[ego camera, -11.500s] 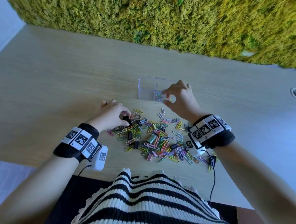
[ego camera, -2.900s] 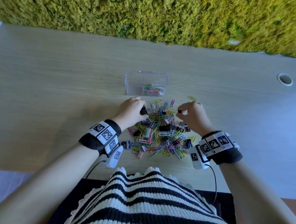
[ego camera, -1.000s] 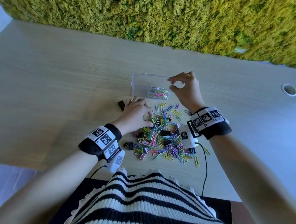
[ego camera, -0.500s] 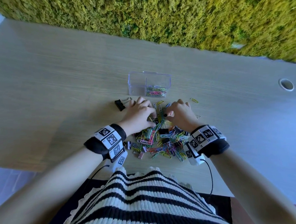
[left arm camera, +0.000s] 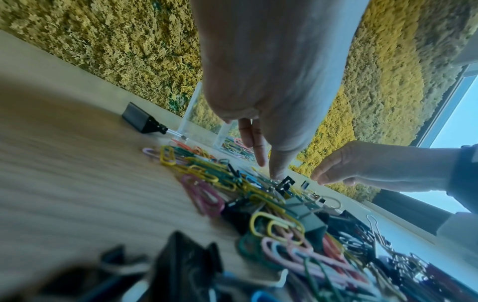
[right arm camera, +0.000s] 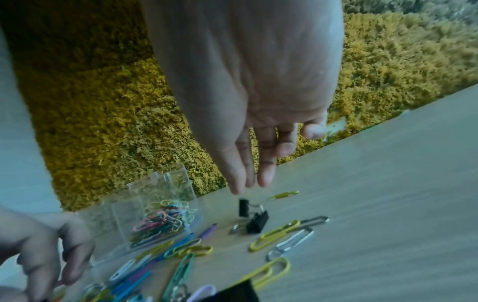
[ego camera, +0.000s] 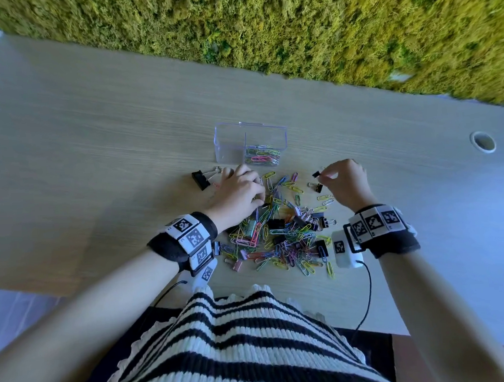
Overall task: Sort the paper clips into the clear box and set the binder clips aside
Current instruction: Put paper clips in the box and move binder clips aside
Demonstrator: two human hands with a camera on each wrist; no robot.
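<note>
Wooden desk [ego camera: 93,126], moss wall [ego camera: 264,27] behind; contents listed outward from the clear box [ego camera: 230,145].

1. Clear box: two compartments. Sorted paper clips [ego camera: 262,156] fill the floor of its right compartment; the left one looks bare.
2. Mixed pile [ego camera: 280,236]: coloured paper clips and black binder clips, on my side of the box, near it. Most sorting is not yet done, by my reckoning.
3. My left hand [ego camera: 239,194]: between box and pile, fingers bent down into the clips to pick through them. Thumb tip touches a small black clip [left arm camera: 284,182]; forefinger apart from it, nothing pinched that I can see.
4. My right hand [ego camera: 347,182]: right of the box, fingertips close together just above a small binder clip [ego camera: 316,174]. Whether they hold its wire handle or have let go, I cannot tell. Probably it is being set aside here, beside another small binder clip [ego camera: 318,187].
5. Large binder clip [ego camera: 200,179]: just left of the box, clear of the pile, evidently set aside.
6. Cable hole [ego camera: 483,141]: far right of the box.
</note>
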